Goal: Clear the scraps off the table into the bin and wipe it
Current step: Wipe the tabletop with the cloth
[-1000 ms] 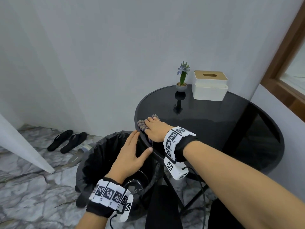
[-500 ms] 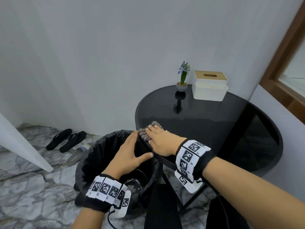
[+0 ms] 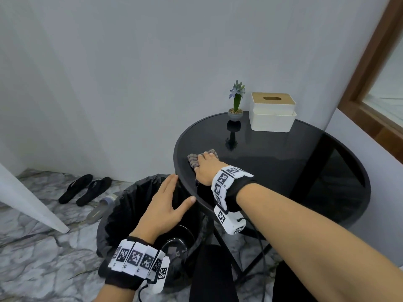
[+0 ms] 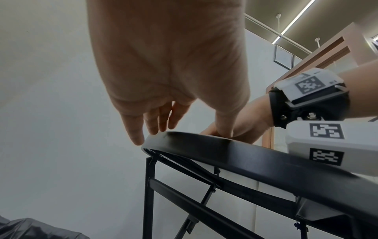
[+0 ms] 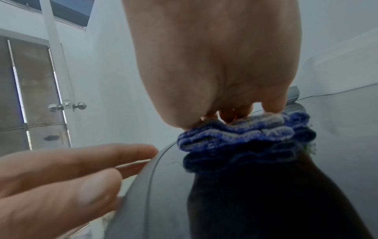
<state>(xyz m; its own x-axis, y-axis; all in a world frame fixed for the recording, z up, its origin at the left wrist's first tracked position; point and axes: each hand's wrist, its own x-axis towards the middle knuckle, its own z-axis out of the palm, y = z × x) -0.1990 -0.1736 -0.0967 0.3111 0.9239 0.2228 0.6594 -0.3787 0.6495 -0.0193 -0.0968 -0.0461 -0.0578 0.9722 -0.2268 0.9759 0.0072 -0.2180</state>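
Note:
My right hand (image 3: 206, 168) lies flat on a knobbly grey-blue cloth (image 3: 193, 161) near the left edge of the round black glass table (image 3: 283, 166). In the right wrist view the fingers (image 5: 225, 113) press down on the bunched cloth (image 5: 245, 134). My left hand (image 3: 168, 201) is open and holds nothing. Its fingers (image 4: 135, 132) touch the table rim (image 4: 225, 148), and it hangs above the black-lined bin (image 3: 130, 205) beside the table. I see no scraps on the tabletop.
A small potted flower (image 3: 236, 105) and a white tissue box (image 3: 272, 112) stand at the table's far side by the wall. Black slippers (image 3: 85, 189) lie on the marble floor left of the bin. A wooden window frame (image 3: 370, 83) is on the right.
My right hand drew the cloth toward the near left edge, then slid it back away from the edge. My left hand stayed at the rim over the bin.

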